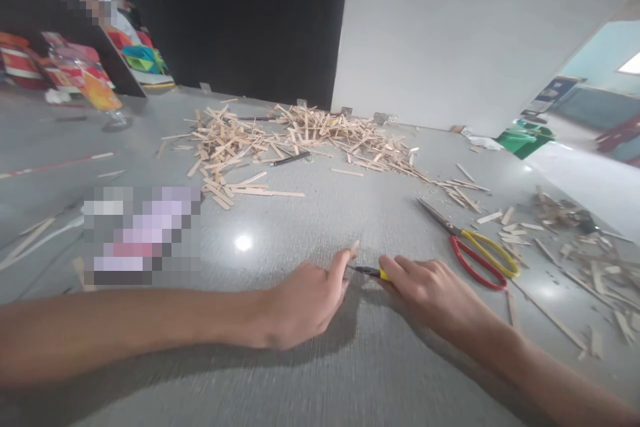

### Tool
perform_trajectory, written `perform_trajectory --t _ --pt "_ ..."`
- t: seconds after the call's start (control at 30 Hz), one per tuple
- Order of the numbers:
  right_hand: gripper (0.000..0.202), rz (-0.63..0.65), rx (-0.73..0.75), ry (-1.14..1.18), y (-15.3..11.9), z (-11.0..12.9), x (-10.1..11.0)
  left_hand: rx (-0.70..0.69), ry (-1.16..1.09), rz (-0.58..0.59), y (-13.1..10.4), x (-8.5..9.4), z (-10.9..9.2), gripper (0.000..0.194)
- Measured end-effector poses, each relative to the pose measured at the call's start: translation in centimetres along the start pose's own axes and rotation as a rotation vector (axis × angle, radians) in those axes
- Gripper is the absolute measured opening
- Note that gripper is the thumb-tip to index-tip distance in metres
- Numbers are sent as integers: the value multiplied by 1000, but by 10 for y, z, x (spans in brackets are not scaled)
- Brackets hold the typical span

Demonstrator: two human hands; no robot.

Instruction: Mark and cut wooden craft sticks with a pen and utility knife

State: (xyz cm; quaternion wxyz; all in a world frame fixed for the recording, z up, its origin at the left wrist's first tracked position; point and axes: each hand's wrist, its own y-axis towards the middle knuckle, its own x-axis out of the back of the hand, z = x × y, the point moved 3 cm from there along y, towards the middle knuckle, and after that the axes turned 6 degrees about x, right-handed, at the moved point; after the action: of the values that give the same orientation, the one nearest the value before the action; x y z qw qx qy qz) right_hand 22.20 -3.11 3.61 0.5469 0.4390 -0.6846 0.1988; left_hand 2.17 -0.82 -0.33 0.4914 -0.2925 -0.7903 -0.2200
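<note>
My right hand point(425, 283) is closed around a yellow-and-black craft knife point(369, 271), its dark tip pointing left. Close beside that tip, my left hand point(313, 300) pinches a small wooden stick point(355, 247), of which only one end shows above the fingers. The blade appears to reach the stick, but the fingers hide the exact contact. Scissors point(465, 247) with one red and one yellow handle lie to the right of my right hand, blades pointing away from me.
Loose wooden sticks point(310, 127) are heaped at the back of the grey table point(280, 387). Cut scraps point(600, 280) lie on the right. A black pen point(291, 159) rests before the heap. Left are a plastic bottle point(100, 90) and a blurred-out purple item point(160, 220). Black and white panels stand behind.
</note>
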Motion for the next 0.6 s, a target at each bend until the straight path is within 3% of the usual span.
perform_trajectory --t 0.13,0.27,0.33,0.5,0.6 --pt "36 51 -81 -176 -1 0 4 -14 23 7 -1 -4 1 54" --pt "28 -22 28 42 2 -9 -7 -9 38 -13 -1 -4 1 53" --pt "29 -48 62 41 3 -8 -9 -12 40 -24 -1 -3 1 50" --pt "36 41 -128 -202 -1 9 5 -42 24 -27 -1 -3 2 55" --pt "28 -36 -40 -1 2 -1 -5 -54 18 -28 -1 -4 1 52"
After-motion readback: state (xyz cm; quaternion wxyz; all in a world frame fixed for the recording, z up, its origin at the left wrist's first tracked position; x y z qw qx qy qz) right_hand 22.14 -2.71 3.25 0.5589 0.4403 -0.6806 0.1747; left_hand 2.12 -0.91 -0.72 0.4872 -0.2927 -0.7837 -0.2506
